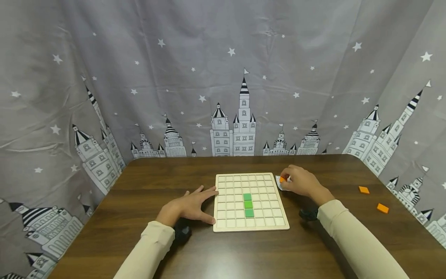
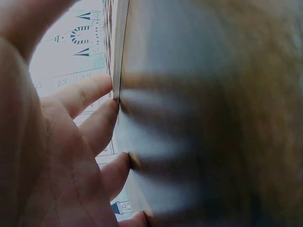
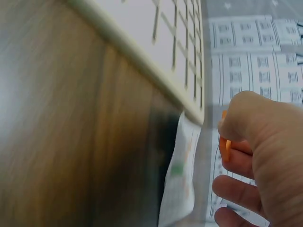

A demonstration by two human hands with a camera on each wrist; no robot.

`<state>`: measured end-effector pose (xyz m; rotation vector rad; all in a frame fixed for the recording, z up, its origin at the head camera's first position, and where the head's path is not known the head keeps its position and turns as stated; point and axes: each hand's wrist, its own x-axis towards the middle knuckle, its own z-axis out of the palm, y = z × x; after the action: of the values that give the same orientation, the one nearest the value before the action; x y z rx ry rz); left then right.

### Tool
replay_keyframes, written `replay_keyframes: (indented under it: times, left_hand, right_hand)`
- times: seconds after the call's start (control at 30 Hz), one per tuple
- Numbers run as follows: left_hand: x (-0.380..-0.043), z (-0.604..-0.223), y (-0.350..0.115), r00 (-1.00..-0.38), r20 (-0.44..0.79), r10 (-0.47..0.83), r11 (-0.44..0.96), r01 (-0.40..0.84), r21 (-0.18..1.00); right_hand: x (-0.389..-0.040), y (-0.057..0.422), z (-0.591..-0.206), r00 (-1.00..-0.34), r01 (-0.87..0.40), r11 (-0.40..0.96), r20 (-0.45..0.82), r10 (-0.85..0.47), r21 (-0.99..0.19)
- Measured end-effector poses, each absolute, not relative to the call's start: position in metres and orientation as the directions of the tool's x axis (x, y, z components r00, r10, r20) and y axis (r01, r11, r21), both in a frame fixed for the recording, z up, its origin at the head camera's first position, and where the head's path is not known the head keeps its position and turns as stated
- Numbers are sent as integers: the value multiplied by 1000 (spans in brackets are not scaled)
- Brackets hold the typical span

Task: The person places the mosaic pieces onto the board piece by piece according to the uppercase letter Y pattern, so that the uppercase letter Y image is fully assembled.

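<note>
Toward the bench's far edge, the right hand point(image 1: 297, 181) is pinching a bright-orange tile point(image 3: 224, 150), its length running upright in the wrist view; the left hand point(image 1: 192, 204), spread wide, is touching the board point(image 1: 230, 206).

Head view evenly lit, pale glare on the near tabletop point(image 1: 223, 257) — blurred in both wrist views.
</note>
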<state>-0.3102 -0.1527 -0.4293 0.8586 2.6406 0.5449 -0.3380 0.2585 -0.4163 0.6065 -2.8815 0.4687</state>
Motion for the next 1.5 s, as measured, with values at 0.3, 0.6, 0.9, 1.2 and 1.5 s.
replay_keyframes:
  times: [0.3, 0.6, 0.9, 1.2, 1.5]
  left_hand:
    - [-310, -428, -154, -776, -179, 605, 756, 490, 433]
    - [-307, -427, -153, -779, -200, 595, 770, 480, 421]
    - [-308, -428, -152, -780, -203, 591, 775, 479, 412]
    - [-307, -427, -152, -781, -201, 591, 774, 480, 413]
    - [-303, -426, -153, -783, -203, 588, 775, 475, 417]
  right_hand:
    - [-353, 200, -415, -877, -479, 832, 187, -443, -279]
    - [-364, 134, -417, -841, -541, 798, 148, -520, -267]
    - [-367, 97, -424, -818, -575, 788, 137, -558, -222]
    - [-368, 91, -423, -817, -576, 794, 113, -565, -194]
    - [-370, 89, -426, -806, -591, 783, 121, -579, -193]
